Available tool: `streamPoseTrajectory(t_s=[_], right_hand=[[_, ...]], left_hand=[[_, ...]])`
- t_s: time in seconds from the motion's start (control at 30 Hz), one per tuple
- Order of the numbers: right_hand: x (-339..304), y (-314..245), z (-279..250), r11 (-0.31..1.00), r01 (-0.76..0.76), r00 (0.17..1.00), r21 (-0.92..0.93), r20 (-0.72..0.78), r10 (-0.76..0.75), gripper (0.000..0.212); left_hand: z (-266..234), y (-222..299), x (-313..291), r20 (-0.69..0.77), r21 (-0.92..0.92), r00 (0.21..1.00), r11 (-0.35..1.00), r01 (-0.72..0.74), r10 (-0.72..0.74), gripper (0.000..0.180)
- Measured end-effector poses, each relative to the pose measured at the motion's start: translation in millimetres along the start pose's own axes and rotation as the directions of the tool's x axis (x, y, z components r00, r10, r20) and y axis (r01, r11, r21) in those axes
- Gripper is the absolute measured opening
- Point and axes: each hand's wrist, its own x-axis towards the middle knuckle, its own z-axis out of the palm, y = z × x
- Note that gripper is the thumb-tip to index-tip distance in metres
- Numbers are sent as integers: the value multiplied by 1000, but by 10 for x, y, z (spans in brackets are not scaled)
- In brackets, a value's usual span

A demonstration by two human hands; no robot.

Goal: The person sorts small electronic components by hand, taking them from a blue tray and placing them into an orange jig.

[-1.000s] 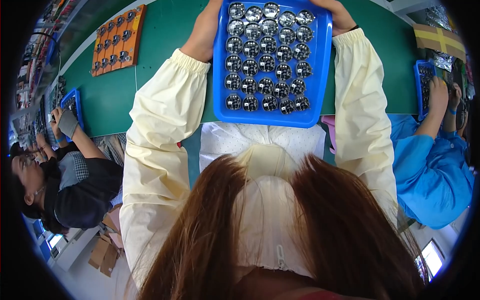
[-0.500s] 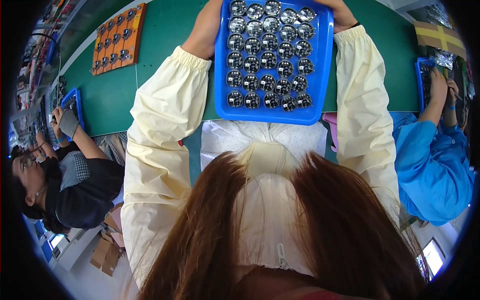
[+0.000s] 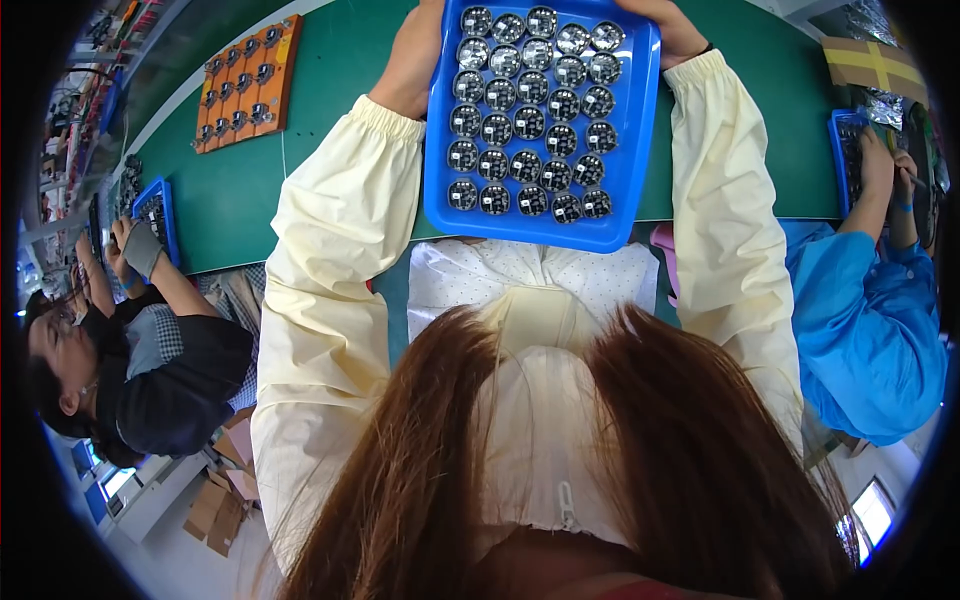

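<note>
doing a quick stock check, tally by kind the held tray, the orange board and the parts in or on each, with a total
Blue tray, held: 1
Round parts in the tray: 30
Orange board: 1
Small dark parts on the board: 12
Total: 44

Blue rectangular tray [image 3: 632,150] — round glossy dark parts [image 3: 532,87] inside, five columns, six rows.
</note>
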Motion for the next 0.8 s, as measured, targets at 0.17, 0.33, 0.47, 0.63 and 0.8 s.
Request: streamPoseTrajectory(t_s=[0.17,0.33,0.47,0.63,0.8], right_hand=[[-61,-3,-62,1000,12,998,3,63,-13,56],[-87,-151,-156,1000,6,996,28,87,-8,59],[-73,-266,-192,999,7,984,49,177,-16,54],[-23,-499,65,950,115,981,-291,181,-64,48],[-121,-477,227,926,-121,988,-359,52,149,54]], left_hand=[[86,-8,55,7,-9,1000,1000,-7,7,74],[50,49,135,9,-14,1000,1000,-27,27,72],[66,46,310,-7,-91,999,995,-37,37,62],[56,110,206,-139,155,979,980,-128,150,65],[51,52,143,-94,340,963,917,-209,254,64]])
